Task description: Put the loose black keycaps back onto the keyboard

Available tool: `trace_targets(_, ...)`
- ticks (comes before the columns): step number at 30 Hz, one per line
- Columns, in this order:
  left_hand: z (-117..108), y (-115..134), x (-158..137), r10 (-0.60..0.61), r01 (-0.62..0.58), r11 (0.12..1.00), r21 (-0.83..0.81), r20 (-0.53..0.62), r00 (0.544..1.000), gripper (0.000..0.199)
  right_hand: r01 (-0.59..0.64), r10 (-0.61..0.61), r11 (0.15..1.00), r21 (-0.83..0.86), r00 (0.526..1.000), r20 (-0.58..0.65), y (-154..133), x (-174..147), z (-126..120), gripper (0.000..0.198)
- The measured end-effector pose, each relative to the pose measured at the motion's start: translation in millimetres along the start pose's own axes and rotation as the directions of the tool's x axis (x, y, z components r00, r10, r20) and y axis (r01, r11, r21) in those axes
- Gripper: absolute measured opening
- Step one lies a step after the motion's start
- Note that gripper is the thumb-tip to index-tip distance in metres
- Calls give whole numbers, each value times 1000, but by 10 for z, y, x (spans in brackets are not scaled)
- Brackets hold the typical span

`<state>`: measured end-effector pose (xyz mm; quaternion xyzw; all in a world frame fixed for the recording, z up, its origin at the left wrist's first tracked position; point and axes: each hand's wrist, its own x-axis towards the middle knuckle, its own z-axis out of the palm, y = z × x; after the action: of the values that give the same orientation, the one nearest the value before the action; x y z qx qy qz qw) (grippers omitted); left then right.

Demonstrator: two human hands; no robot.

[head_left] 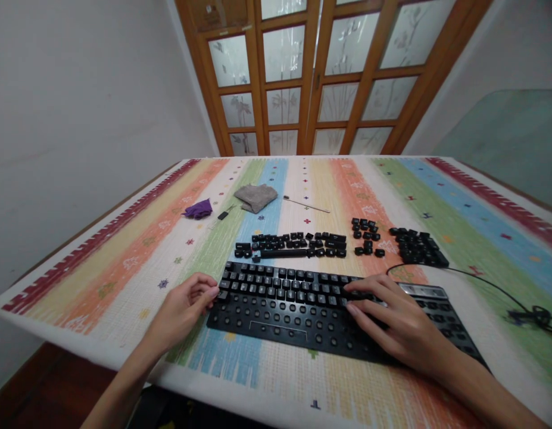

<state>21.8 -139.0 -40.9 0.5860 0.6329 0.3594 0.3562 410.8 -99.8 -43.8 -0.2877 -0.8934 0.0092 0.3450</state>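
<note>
A black keyboard (284, 319) lies on the table in front of me. Its upper rows carry keycaps, while bare switches show in the lower rows and the right-hand section. At its left edge, my left hand (186, 307) has curled fingers, with the thumb against the edge beside the end key. My right hand (392, 316) rests over the right part of the keyboard, fingers stretched out and apart. Its fingertips touch the right end of the lowest capped row. Loose keycaps (293, 243) lie in rows behind the keyboard, with a long bar-shaped one (282, 254) among them.
A separate group of keycaps (418, 245) and a small cluster (365, 229) sit behind at right. Farther back lie a purple cloth (199, 209), a grey cloth (256, 198), a small black piece (223, 215) and a thin brush (306, 205). The keyboard's cable (485, 280) trails right.
</note>
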Motion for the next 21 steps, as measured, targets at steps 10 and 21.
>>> trace_targets(10,79,-2,-14,29,-20,995,102,-88,996,41,-14,15,1000,17,1000,-6,-18,21,15,18)
trace_targets(21,221,65,-140,476,-364,833,417,-204,856,17,-5,5,1000,17,1000,19,-15,54,49,18)
